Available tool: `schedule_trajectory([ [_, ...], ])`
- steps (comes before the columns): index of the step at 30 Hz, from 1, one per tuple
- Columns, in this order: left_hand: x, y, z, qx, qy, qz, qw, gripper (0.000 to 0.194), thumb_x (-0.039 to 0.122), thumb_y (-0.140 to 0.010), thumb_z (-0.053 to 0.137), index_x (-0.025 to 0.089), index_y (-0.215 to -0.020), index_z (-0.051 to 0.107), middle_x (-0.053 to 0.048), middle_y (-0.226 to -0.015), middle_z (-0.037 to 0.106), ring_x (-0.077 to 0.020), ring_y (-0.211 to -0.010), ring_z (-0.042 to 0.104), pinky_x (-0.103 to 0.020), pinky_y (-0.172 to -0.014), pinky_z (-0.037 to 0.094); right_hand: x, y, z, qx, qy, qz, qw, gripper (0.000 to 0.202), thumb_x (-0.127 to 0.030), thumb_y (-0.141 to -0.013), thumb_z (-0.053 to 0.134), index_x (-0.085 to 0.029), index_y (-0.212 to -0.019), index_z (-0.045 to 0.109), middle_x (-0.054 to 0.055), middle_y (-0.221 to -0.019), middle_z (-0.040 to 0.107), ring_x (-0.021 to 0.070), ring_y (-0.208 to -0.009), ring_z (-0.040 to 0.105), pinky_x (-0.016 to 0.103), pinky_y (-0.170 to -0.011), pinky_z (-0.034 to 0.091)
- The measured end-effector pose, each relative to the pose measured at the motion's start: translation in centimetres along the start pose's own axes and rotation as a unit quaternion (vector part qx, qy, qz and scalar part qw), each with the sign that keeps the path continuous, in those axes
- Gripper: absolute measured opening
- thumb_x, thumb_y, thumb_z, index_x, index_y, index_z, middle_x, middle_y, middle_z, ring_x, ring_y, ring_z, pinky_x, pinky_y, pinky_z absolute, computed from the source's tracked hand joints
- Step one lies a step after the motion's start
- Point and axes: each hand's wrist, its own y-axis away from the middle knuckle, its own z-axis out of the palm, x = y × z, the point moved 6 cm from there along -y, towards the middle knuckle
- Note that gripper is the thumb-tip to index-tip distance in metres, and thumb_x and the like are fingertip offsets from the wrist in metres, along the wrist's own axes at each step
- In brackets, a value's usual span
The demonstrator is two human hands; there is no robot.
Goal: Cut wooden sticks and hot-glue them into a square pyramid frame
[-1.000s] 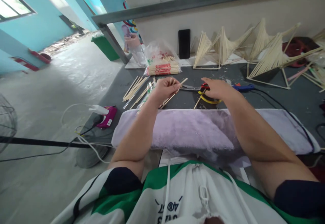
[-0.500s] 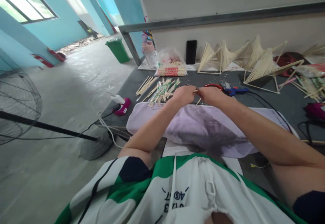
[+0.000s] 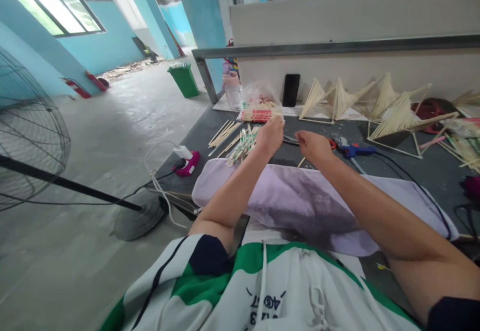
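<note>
My left hand point(image 3: 270, 136) is closed over the right edge of the wrapped chopsticks point(image 3: 243, 143), just in front of the bundle with red bands point(image 3: 257, 115); what its fingers hold is hidden. To its right, my right hand point(image 3: 314, 147) is closed, its fingertips pressed together; anything between them is too small to make out. Scissors point(image 3: 290, 140) with red handles lie beside and partly behind my right hand. A blue glue gun point(image 3: 358, 150) rests to the right. Loose bare sticks point(image 3: 224, 134) lie at the left.
A lilac cloth point(image 3: 285, 191) covers the table's front edge. Stick frameworks point(image 3: 347, 98) and a black phone point(image 3: 291, 90) stand at the back. A pink power socket point(image 3: 189, 163) is at the left corner, a fan point(image 3: 33, 136) beyond it.
My hands, together before, are now apart: the left has moved left and slightly up, the right has stayed by the scissors. The camera view has shifted, showing more at the top.
</note>
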Motion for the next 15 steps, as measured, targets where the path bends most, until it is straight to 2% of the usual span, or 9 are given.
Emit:
schedule_trajectory([
  [1, -0.7, -0.2, -1.2, 0.057, 0.063, 0.005, 0.996, 0.017, 0.02, -0.107, 0.053, 0.019, -0.103, 0.069, -0.016, -0.121, 0.076, -0.0255, -0.122, 0.069, -0.036, -0.111, 0.047, -0.1, -1.1, -0.7, 0.04, -0.02, -0.014, 0.999, 0.046, -0.028, -0.109, 0.037, -0.02, -0.135, 0.074, 0.015, -0.133, 0.079, 0.0308, -0.122, 0.075, 0.039, -0.095, 0.056],
  [3, -2.6, 0.1, -2.7, 0.143, 0.202, -0.013, 0.969, 0.015, 0.022, -0.105, 0.062, 0.022, -0.09, 0.064, -0.009, -0.108, 0.074, -0.0198, -0.109, 0.069, -0.03, -0.106, 0.048, -0.6, -3.6, -2.1, 0.114, -0.053, -0.043, 0.991, 0.046, -0.031, -0.111, 0.037, -0.02, -0.14, 0.071, 0.014, -0.135, 0.078, 0.0296, -0.121, 0.074, 0.039, -0.099, 0.055],
  [5, -4.7, 1.0, -2.9, 0.184, 0.339, -0.063, 0.92, 0.023, 0.025, -0.104, 0.065, 0.022, -0.082, 0.059, -0.002, -0.091, 0.068, -0.0136, -0.085, 0.064, -0.024, -0.089, 0.051, -1.4, -7.1, -2.9, 0.16, -0.074, -0.064, 0.982, 0.046, -0.031, -0.111, 0.037, -0.02, -0.142, 0.069, 0.014, -0.134, 0.078, 0.0294, -0.118, 0.074, 0.04, -0.1, 0.055],
  [7, -6.2, 2.0, -2.1, 0.187, 0.475, -0.109, 0.853, 0.023, 0.031, -0.106, 0.064, 0.022, -0.085, 0.058, 0.003, -0.083, 0.062, -0.0087, -0.062, 0.051, -0.02, -0.066, 0.046, -2.3, -11.7, -2.6, 0.172, -0.079, -0.087, 0.978, 0.047, -0.028, -0.111, 0.035, -0.02, -0.143, 0.069, 0.014, -0.137, 0.076, 0.0286, -0.123, 0.071, 0.041, -0.105, 0.054],
  [9, -7.1, 2.6, -1.3, 0.192, 0.578, -0.14, 0.78, 0.021, 0.037, -0.107, 0.063, 0.023, -0.092, 0.057, 0.004, -0.08, 0.062, -0.0072, -0.055, 0.048, -0.019, -0.058, 0.043, -3.1, -17.1, -1.5, 0.164, -0.076, -0.106, 0.978, 0.051, -0.021, -0.109, 0.032, -0.016, -0.147, 0.066, 0.016, -0.144, 0.073, 0.028, -0.133, 0.066, 0.042, -0.113, 0.05],
  [11, -7.6, 2.8, -0.9, 0.197, 0.639, -0.165, 0.725, 0.022, 0.04, -0.105, 0.066, 0.024, -0.095, 0.056, 0.005, -0.076, 0.065, -0.0076, -0.055, 0.053, -0.019, -0.059, 0.046, -3.3, -22.7, 0.5, 0.127, -0.065, -0.1, 0.985, 0.057, -0.011, -0.103, 0.034, -0.01, -0.155, 0.058, 0.019, -0.151, 0.067, 0.0285, -0.142, 0.06, 0.044, -0.119, 0.046],
  [13, -7.9, 2.7, -0.9, 0.2, 0.678, -0.186, 0.683, 0.021, 0.038, -0.104, 0.069, 0.023, -0.097, 0.056, 0.004, -0.075, 0.069, -0.0083, -0.059, 0.062, -0.02, -0.064, 0.052, -3.0, -27.5, 3.1, 0.06, -0.049, -0.065, 0.995, 0.065, -0.007, -0.098, 0.041, -0.004, -0.163, 0.048, 0.023, -0.153, 0.064, 0.031, -0.144, 0.059, 0.047, -0.12, 0.046],
  [15, -8.3, 2.6, -1.2, 0.202, 0.698, -0.209, 0.654, 0.018, 0.034, -0.104, 0.07, 0.023, -0.099, 0.057, 0.004, -0.079, 0.072, -0.0094, -0.068, 0.07, -0.023, -0.076, 0.059, -3.0, -30.3, 5.3, 0.012, -0.035, -0.058, 0.998, 0.057, -0.009, -0.097, 0.047, -0.001, -0.152, 0.06, 0.025, -0.148, 0.067, 0.0346, -0.142, 0.06, 0.05, -0.119, 0.048],
])
